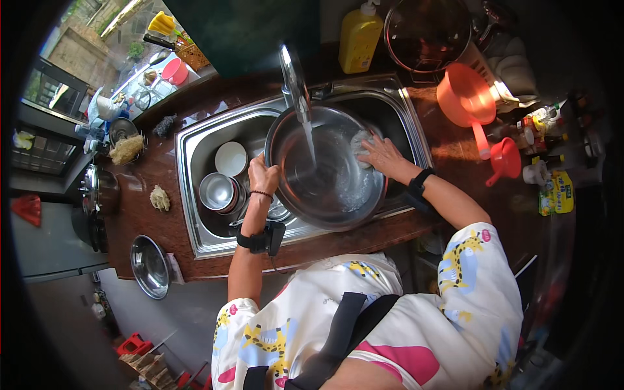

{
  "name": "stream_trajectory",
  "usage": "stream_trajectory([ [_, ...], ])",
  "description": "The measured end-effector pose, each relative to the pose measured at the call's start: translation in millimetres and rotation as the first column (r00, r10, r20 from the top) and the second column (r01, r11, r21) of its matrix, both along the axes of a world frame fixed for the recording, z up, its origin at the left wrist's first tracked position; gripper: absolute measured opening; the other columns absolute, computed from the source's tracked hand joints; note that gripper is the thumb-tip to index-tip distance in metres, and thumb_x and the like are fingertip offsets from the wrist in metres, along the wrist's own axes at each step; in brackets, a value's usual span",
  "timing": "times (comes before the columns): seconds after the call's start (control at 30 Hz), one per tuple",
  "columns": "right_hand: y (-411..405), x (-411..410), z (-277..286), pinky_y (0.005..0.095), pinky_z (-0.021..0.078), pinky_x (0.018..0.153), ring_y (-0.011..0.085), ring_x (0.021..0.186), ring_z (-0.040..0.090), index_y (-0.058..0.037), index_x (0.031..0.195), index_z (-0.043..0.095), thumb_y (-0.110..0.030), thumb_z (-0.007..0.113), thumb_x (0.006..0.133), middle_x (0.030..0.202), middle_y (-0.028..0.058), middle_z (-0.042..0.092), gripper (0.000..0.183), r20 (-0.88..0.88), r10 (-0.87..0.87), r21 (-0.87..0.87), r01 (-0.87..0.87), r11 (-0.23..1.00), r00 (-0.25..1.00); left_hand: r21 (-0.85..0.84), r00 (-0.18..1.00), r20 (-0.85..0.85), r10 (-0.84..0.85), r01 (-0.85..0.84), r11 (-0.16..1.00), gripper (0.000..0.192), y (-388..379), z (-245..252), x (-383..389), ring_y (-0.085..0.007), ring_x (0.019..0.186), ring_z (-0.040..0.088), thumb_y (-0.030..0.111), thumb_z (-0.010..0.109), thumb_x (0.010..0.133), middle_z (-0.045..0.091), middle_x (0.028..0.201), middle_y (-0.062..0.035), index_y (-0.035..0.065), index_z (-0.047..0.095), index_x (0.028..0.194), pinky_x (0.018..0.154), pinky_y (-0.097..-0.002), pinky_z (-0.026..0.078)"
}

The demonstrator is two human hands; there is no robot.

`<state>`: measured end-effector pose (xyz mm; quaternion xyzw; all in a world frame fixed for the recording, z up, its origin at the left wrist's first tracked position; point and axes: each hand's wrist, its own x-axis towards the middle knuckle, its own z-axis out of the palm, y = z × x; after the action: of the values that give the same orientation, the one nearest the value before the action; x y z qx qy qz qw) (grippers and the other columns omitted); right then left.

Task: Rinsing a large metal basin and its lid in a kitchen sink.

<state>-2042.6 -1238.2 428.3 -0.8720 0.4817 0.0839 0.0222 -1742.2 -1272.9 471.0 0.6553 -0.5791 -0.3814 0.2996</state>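
A large round metal basin (321, 195) rests over the double-bowl steel sink, tilted slightly. My left hand (263, 174) grips its left rim. Against the inner right wall, my right hand (382, 155) holds a greyish scrubbing pad (360, 146). Water runs from the chrome faucet (295, 90) into the basin, and whitish suds streak its right side. In the left sink bowl (204, 141) sit a white bowl (230, 159) and a stack of metal bowls (217, 191). The basin hides much of the right sink bowl (397, 117).
Behind the sink stands a yellow pump bottle (360, 39) beside a large lidded pot (428, 34). An orange long-handled dipper (465, 95) and a smaller red dipper (505, 158) lie right. A loofah-like scrubber (160, 198) and a steel basin (150, 266) are on the left counter.
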Motion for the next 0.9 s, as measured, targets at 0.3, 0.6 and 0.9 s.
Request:
stream_trajectory([
  [0.3,7.2,42.5,-61.9,0.0429,0.0467,0.063,0.0319,0.084,0.047,-0.0009,0.083,0.056,-0.006,0.051,0.068,0.094,0.0171,0.041,0.017,0.152,-0.186,-0.005,0.189,0.982,0.971,-0.147,0.996,0.038,0.083,-0.077,0.986,0.030,13.5,10.2,-19.3,-0.0169,0.057,0.056,0.005,0.047,0.056,0.058,0.062,-0.0119,-0.0005,0.059,0.083,0.057,-0.0268,0.043],
  [0.6,46.3,82.2,-16.0,0.0413,0.0460,0.067,0.0421,0.080,0.053,0.0072,0.084,0.057,-0.005,0.047,0.060,0.089,0.0321,0.051,0.029,0.277,-0.265,0.676,0.009,0.737,0.924,-0.115,0.980,-0.110,0.164,-0.176,0.978,0.028,12.9,4.2,-23.5,-0.0086,0.056,0.051,0.000,0.045,0.057,0.058,0.062,-0.0043,-0.0025,0.059,0.080,0.054,-0.0230,0.041],
  [0.9,-12.7,149.6,-28.6,0.0418,0.0373,0.078,0.0365,0.094,0.043,0.0009,0.094,0.049,-0.002,0.049,0.061,0.097,0.0241,0.044,0.032,0.870,-0.106,0.237,-0.219,0.946,0.481,-0.080,0.964,-0.235,0.120,-0.142,0.987,0.018,15.5,-9.4,-15.5,-0.0052,0.048,0.041,-0.003,0.046,0.055,0.049,0.055,0.0025,-0.0018,0.054,0.071,0.043,-0.0209,0.034],
])
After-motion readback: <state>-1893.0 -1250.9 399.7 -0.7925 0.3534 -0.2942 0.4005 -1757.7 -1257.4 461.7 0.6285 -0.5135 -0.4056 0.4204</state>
